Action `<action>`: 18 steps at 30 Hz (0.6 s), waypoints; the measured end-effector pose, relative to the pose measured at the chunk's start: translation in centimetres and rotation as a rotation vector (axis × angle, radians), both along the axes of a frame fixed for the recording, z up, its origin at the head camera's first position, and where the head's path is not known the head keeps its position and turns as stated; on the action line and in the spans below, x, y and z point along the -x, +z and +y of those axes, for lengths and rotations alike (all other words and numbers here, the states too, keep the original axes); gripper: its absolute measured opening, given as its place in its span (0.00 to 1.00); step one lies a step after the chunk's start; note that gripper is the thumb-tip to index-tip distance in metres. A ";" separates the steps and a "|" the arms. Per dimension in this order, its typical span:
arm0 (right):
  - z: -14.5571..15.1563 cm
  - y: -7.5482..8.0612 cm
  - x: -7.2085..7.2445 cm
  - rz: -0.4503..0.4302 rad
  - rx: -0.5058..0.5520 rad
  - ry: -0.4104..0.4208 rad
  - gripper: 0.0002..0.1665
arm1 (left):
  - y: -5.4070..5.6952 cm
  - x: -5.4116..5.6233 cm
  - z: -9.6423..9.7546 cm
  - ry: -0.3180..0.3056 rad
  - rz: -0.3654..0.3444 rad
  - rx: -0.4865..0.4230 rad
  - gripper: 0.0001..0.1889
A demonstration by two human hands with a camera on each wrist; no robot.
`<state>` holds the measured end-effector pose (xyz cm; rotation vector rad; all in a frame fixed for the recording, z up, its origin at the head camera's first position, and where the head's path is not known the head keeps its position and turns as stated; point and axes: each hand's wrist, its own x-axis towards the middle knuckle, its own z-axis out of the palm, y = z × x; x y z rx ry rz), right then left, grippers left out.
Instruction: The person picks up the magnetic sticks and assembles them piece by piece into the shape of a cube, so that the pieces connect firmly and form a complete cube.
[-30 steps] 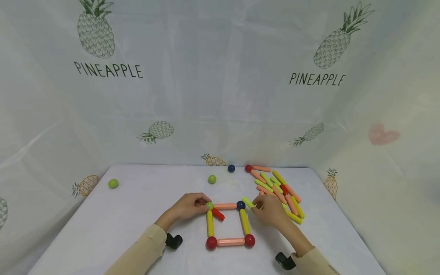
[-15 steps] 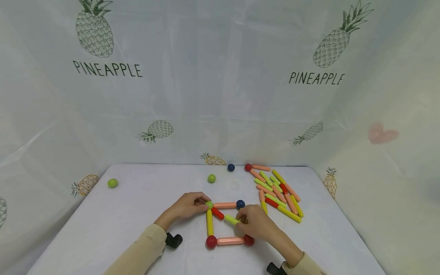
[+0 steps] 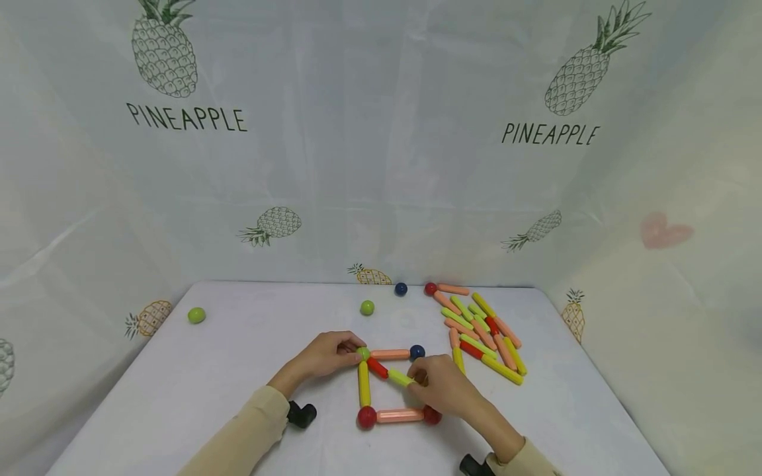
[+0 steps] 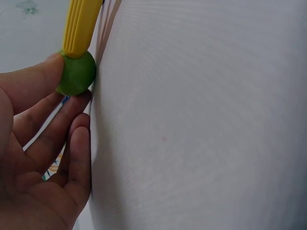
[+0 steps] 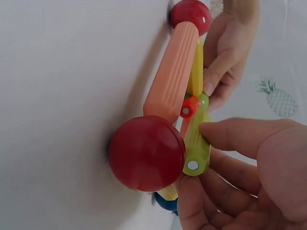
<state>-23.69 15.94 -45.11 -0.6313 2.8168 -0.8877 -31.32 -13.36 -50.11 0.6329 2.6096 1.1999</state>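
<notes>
My left hand (image 3: 330,352) pinches a green ball (image 4: 76,74) at the far left corner of a square of magnetic rods and balls. A yellow rod (image 3: 364,385) and a pink rod (image 3: 389,354) join this ball, and a short red rod (image 3: 378,368) slants from it into the square. Between thumb and fingers, my right hand (image 3: 443,387) holds a yellow-green rod (image 5: 195,143), its tip right at the red rod's free end in the head view. A blue ball (image 3: 417,352) and two red balls (image 5: 146,153) form the other corners. My right hand hides the square's right side.
To the right lies a loose pile of pink, yellow, red and yellow-green rods (image 3: 503,370), with a red ball (image 3: 430,289) at its far end. Spare green (image 3: 367,307) and blue (image 3: 401,289) balls sit at the back; another green ball (image 3: 196,315) is far left.
My right hand has moved left from beside the blue ball into the square, bringing the yellow-green rod up to the red rod's end. The left hand has stayed on the green ball.
</notes>
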 end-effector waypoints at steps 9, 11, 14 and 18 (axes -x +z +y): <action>0.5 0.1 0.7 -0.022 0.098 -0.009 0.19 | -0.2 0.1 0.1 0.010 -0.001 0.005 0.10; 0.5 0.1 0.8 -0.007 0.127 -0.018 0.22 | -0.3 0.2 0.1 0.010 -0.002 0.005 0.09; 0.4 0.2 0.9 0.004 0.173 -0.045 0.24 | -0.1 0.2 0.1 0.009 -0.002 0.005 0.10; 0.4 0.0 1.0 -0.008 0.225 -0.076 0.20 | 0.0 0.2 0.2 0.010 -0.008 0.009 0.10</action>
